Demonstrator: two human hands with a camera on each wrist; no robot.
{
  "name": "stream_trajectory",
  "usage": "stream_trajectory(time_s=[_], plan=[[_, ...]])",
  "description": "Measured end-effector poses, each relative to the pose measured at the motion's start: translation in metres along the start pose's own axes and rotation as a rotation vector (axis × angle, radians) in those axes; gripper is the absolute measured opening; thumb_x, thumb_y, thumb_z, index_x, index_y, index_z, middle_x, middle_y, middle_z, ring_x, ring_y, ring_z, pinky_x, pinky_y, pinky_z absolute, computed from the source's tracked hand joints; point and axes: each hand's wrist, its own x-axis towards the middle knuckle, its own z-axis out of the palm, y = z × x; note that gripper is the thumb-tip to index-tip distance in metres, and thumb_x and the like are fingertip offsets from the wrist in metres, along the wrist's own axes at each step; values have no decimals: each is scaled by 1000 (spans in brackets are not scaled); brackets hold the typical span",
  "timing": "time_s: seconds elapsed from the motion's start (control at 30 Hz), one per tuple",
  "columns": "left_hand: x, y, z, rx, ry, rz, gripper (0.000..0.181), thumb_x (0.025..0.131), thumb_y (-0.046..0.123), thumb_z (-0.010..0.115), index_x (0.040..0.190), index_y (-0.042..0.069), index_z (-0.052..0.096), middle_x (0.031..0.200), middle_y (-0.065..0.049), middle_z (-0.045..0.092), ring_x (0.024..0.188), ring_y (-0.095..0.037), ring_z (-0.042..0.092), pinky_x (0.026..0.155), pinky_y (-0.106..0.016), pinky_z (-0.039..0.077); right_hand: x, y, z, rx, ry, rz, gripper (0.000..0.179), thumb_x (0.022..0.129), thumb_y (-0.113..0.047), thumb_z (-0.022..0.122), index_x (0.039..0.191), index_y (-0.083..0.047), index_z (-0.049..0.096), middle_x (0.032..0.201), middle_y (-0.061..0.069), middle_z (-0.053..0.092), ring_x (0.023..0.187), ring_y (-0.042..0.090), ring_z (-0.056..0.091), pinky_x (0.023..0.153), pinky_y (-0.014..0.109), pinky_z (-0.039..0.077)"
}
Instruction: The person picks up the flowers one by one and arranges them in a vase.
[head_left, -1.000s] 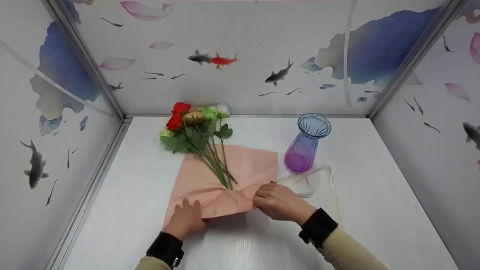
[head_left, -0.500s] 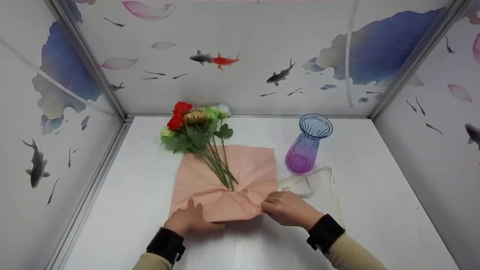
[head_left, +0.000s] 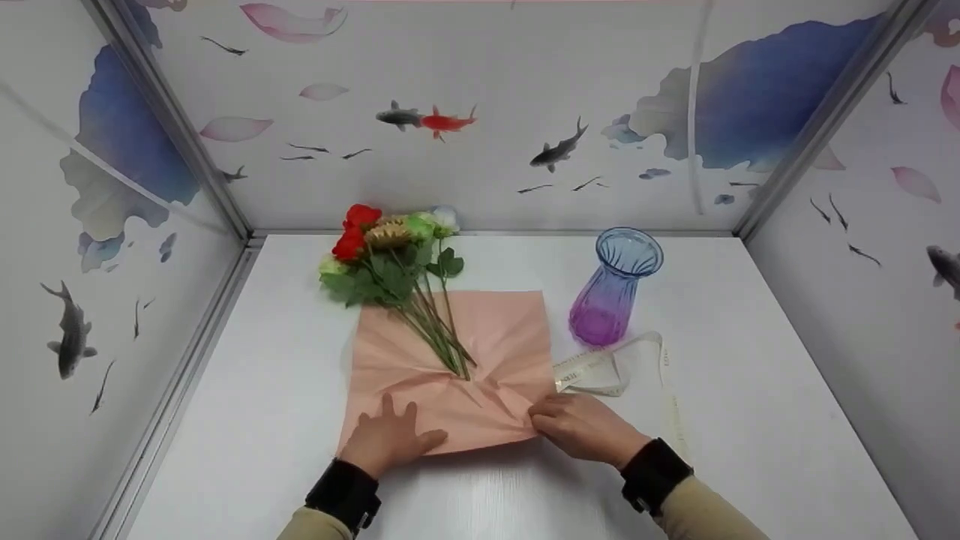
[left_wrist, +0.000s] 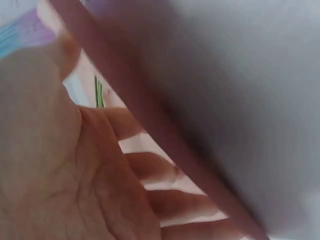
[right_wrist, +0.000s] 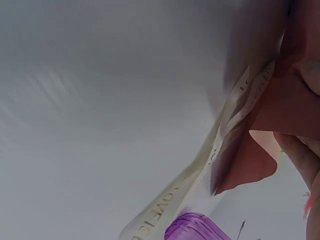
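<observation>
A creased sheet of pink wrapping paper lies on the table. The stems of a bunch of artificial flowers rest on it, with red, gold, green and white heads past its far edge. My left hand rests on the paper's near left part with its fingers spread. In the left wrist view, the fingers of that hand lie on the paper near its edge. My right hand pinches the near right edge of the paper, which is slightly raised in the right wrist view.
A glass vase, blue above and purple below, stands at the right behind the paper. A cream ribbon with printed letters lies looped between vase and right hand, its tail running toward the front. Printed panels wall the table in.
The near edge of the paper has come toward me and flatter as my right hand moved nearer and to the right. My left hand's fingers have spread out over the paper. The flowers stay put.
</observation>
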Motion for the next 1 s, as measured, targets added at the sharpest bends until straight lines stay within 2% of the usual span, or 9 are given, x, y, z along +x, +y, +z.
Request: stream_trajectory(time_s=[0.17,0.27,0.33,0.47,0.53,0.63,0.77,0.87,1.0], plan=[[3,5,10,224,117,9,79,91,63,65,146,7,54,144,-29,47,114,-52,53,89,-61,48,-8,2,3,53,-11,-13,6,90,-3,70,95,-7,70,99,1,69,92,18,70,90,38,58],[4,2,15,294,169,18,87,85,66,71,149,10,52,147,-24,46,126,-48,47,94,-64,44,-15,2,4,63,-37,27,9,88,-4,73,93,-8,66,99,1,68,91,18,70,90,39,58],[5,-2,19,264,187,17,96,79,66,77,151,8,48,155,-22,40,135,-50,41,97,-69,41,-19,2,6,70,-54,59,14,88,-4,75,89,-10,63,97,-1,66,88,18,70,90,39,59],[8,-6,20,157,154,-1,111,74,65,82,157,5,38,165,-23,25,144,-59,27,103,-77,34,-28,1,12,75,-106,102,19,85,-4,78,87,-12,61,96,-4,64,85,15,69,90,39,59],[10,-7,19,130,134,-20,116,72,64,84,158,4,35,165,-26,25,141,-63,28,102,-77,34,-30,0,12,93,-149,110,18,85,-5,78,87,-13,62,95,-4,62,82,13,66,90,38,58],[12,-9,15,148,130,-37,121,69,64,87,157,-1,35,162,-30,28,138,-66,29,105,-76,32,-30,0,11,134,-206,130,15,91,-19,77,86,-14,63,96,-4,62,82,11,63,91,38,57],[14,-11,12,142,135,-25,121,69,60,89,154,-7,35,159,-34,28,140,-65,27,111,-71,30,-26,2,11,173,-214,176,23,99,-36,67,93,-14,70,101,-2,68,90,13,66,90,40,57],[15,-13,10,112,131,-6,120,71,57,89,154,-9,34,160,-35,26,144,-61,24,112,-68,31,-24,3,13,146,-192,193,14,98,-23,70,105,-11,74,108,2,73,102,18,71,90,43,58],[17,-16,7,75,115,8,119,73,56,88,155,-8,31,162,-33,21,147,-58,21,114,-65,31,-24,2,17,97,-152,191,20,90,-10,77,110,-8,75,115,9,75,109,27,72,89,47,59]])
